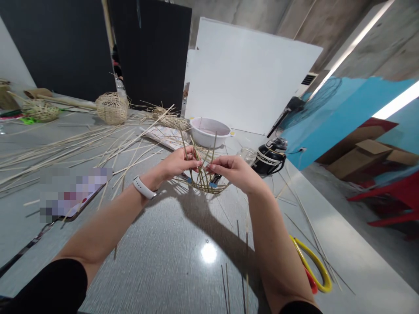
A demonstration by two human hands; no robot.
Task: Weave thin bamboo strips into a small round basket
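A small, partly woven basket of thin greenish bamboo strips [206,186] sits on the grey table in front of me, several strip ends sticking up from it. Blue-tipped clips [213,185] grip its lower weave. My left hand [183,163], with a white band on the wrist, pinches strips at the basket's left side. On the right side, my right hand [231,169] has thumb and finger closed on another strip. The fingertips of both hands are close together above the weave. The basket's far side is partly hidden behind my fingers.
Loose bamboo strips [75,141] spread over the table's left. Behind stand a woven ball-shaped basket [112,108] and a white basin [209,133]. A phone [80,196] lies left; a black jug [269,158] and yellow-handled scissors [314,264] are right.
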